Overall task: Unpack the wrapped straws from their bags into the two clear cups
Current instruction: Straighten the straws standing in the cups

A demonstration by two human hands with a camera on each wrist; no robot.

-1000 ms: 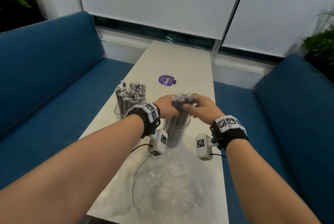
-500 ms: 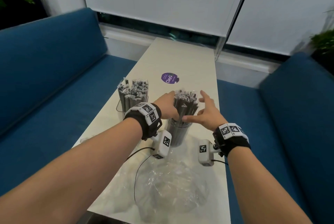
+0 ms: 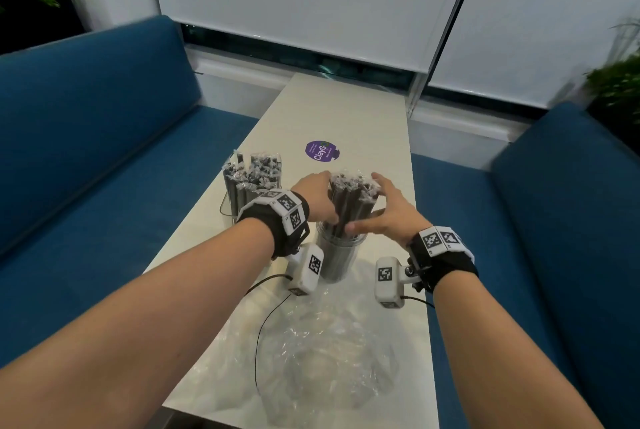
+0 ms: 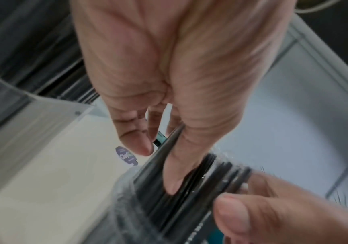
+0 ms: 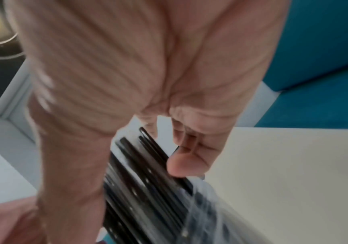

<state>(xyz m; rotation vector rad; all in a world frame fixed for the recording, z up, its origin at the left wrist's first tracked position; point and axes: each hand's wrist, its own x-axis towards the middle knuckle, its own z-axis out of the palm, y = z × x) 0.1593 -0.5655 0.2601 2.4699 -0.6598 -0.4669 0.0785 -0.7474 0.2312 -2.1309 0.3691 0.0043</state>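
Note:
Two clear cups stand on the white table [image 3: 346, 109], both full of black wrapped straws. The far left cup [image 3: 229, 210] and its straws [image 3: 254, 174] stand untouched. The nearer cup [image 3: 337, 260] holds a tall bundle of straws [image 3: 351, 196]. My left hand [image 3: 320, 198] grips that bundle from the left; in the left wrist view its thumb presses into the straws [image 4: 189, 189] opposite the fingers [image 4: 139, 145]. My right hand [image 3: 374, 206] closes round the bundle from the right, thumb in front and fingers behind. The right wrist view shows the straws [image 5: 139, 173] between its thumb and fingers.
Crumpled empty clear bags [image 3: 322, 345] lie on the near end of the table under my wrists, crossed by a thin black cable [image 3: 258, 335]. A purple round sticker [image 3: 322, 150] sits beyond the cups. Blue sofas flank the table on the left [image 3: 86, 151] and the right [image 3: 561, 206].
My right hand let go of the straw tops, spread open, then came back round the side of the bundle. My left hand stayed on the bundle's left side.

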